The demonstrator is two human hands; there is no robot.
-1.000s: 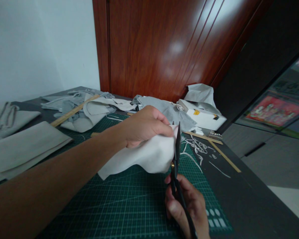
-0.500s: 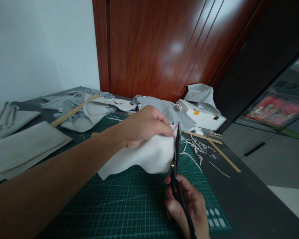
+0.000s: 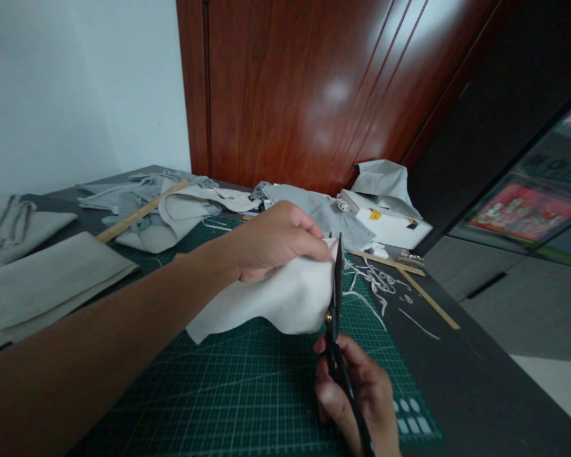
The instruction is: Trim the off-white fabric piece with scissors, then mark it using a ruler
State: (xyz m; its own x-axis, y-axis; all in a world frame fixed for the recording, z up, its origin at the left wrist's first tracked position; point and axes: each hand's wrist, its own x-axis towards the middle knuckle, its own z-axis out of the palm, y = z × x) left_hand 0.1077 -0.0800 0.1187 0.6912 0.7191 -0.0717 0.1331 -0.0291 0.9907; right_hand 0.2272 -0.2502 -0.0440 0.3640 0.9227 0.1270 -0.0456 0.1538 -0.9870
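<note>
Box, white with yellow and black patches (image 3: 396,230), sits at the far right of the table (image 3: 461,374); a crumpled grey sheet (image 3: 383,181) lies over its top, contents not visible. Left hand (image 3: 285,240): grip clamped on white fabric (image 3: 276,306), held over the green cutting mat (image 3: 209,393), one edge at the scissor blades. Right hand (image 3: 361,390): grip closed around the handles of black scissors (image 3: 337,298), blades pointing away, slightly parted. Mat gridded, lying on the dark table. Right of the fabric: tangled white strips (image 3: 377,279), thin wooden strips (image 3: 431,298). Left: folded off-white cloth (image 3: 52,276); grey fabric pieces (image 3: 133,197) behind it. Room: pale wall (image 3: 85,82), reddish-brown wooden panel (image 3: 295,95) behind the table, grey cabinet (image 3: 542,292) at right.
</note>
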